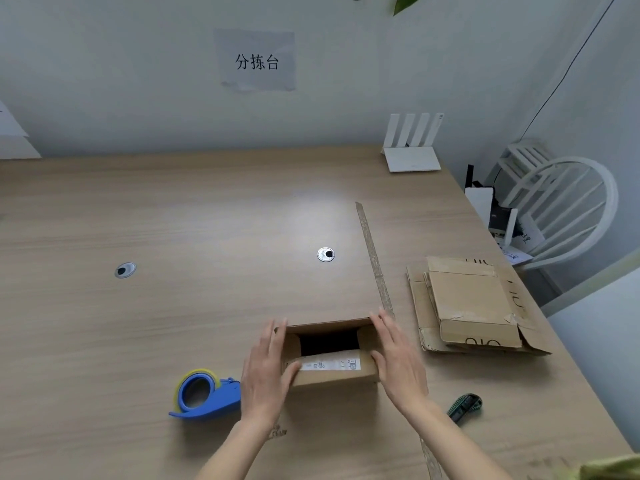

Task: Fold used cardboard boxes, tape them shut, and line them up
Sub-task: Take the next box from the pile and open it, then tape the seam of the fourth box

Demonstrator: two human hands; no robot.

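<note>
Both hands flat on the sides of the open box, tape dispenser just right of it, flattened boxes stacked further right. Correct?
Not quite. In the head view the blue tape dispenser lies left of the box, beside the left hand. The rest holds: the left hand and right hand lie flat against the sides of the open box, and the flattened boxes are stacked further right.

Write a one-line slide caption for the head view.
Both hands, left and right, press the sides of a small open brown cardboard box beside a blue tape dispenser.

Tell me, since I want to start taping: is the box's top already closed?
No, the box between the hands shows a dark open gap on top.
</note>
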